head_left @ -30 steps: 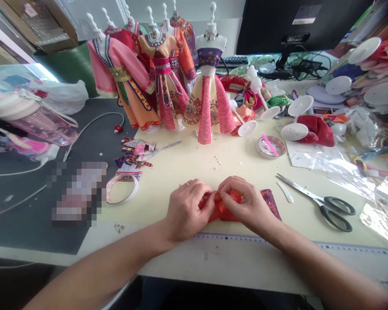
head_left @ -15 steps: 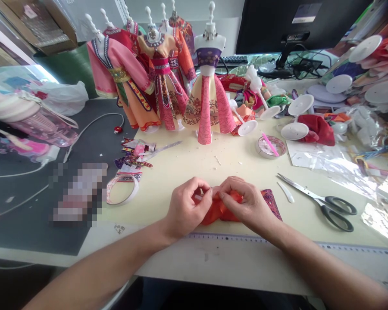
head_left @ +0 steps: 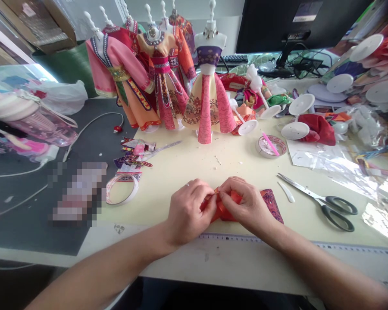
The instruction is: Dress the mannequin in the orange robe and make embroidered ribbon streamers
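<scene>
Orange fabric [head_left: 228, 212] with a purple patterned piece [head_left: 272, 206] at its right end lies on the table under both hands. My left hand [head_left: 191, 211] is closed, thumb and fingers pinching the top edge of the cloth. Right beside it, my right hand [head_left: 242, 200] pinches the same edge, the fingertips of the two hands nearly touching. Whether something small sits between the fingertips is hidden. To the right lie black-handled scissors [head_left: 326, 202] and a small white curved piece [head_left: 286, 192]. A ruler [head_left: 233, 238] runs along the front, partly under my forearms.
Small mannequins in dresses [head_left: 161, 77] stand at the back. A tape roll [head_left: 122, 189], fabric scraps [head_left: 134, 157] and a phone [head_left: 79, 191] lie left. A round roll with a pink stick [head_left: 270, 145], white stands [head_left: 294, 130] and plastic bags [head_left: 339, 172] occupy the right.
My left hand has turned and moved slightly right, its fingers closing in nearer my right fingertips. My right hand stays nearly in place on the orange fabric.
</scene>
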Motion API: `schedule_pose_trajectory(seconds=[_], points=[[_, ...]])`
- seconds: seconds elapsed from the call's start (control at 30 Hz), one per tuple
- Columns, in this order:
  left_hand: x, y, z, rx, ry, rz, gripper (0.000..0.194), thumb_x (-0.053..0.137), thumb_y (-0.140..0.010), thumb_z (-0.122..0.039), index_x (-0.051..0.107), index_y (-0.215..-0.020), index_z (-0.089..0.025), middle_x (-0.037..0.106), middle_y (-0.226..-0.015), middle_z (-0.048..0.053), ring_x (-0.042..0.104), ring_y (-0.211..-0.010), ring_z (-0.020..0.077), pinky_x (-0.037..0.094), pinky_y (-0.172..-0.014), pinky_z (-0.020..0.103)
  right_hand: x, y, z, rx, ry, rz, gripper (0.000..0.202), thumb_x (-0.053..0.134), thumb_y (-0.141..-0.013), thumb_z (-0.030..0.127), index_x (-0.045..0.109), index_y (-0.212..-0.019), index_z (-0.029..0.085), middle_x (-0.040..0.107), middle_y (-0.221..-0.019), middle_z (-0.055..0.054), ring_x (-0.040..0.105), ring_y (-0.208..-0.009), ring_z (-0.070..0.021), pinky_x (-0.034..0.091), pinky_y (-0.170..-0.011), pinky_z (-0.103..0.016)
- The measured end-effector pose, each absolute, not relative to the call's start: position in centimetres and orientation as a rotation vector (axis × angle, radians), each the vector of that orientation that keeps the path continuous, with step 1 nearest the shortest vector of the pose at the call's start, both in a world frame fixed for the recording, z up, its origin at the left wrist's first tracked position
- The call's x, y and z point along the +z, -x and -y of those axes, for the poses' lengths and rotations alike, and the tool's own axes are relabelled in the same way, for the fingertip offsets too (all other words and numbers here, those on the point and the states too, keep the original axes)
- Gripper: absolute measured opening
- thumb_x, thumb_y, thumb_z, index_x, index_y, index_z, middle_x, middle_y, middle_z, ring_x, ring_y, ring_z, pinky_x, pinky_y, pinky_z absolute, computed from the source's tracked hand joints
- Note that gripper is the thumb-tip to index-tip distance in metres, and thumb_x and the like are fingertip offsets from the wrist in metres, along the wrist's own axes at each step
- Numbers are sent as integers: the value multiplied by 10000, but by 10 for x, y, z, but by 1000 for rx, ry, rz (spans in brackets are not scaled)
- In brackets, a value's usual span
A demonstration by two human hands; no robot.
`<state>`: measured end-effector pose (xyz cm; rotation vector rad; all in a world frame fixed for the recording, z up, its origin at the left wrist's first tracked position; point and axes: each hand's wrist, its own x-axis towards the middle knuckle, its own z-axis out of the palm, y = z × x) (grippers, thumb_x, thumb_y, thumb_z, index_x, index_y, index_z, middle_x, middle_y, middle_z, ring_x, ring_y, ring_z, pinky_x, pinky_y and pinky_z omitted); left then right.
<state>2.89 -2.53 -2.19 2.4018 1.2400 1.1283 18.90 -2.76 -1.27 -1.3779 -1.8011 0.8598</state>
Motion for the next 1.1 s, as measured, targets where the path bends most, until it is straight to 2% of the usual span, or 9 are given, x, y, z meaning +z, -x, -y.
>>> schedule_pose_trajectory(seconds=[0.67, 1.1], points=[[-23, -29, 23, 1141, -2348, -1261, 63, 532, -808, -140, 521, -754, -171, 565, -734, 20, 526, -667, 112, 453, -614, 239, -14, -187, 28, 676, 1313, 1908, 203, 474, -809, 169, 436, -614, 211, 528, -627, -3, 484, -647, -143, 420, -724, -336], [-24, -28, 24, 1160, -2339, -1197, 66, 531, -810, -127, 541, -764, -174, 586, -755, 33, 539, -696, 127, 461, -629, 253, -15, -189, 28, 655, 1313, 1922, 194, 467, -796, 144, 423, -620, 212, 538, -637, -2, 490, -653, -142, 423, -739, -337]])
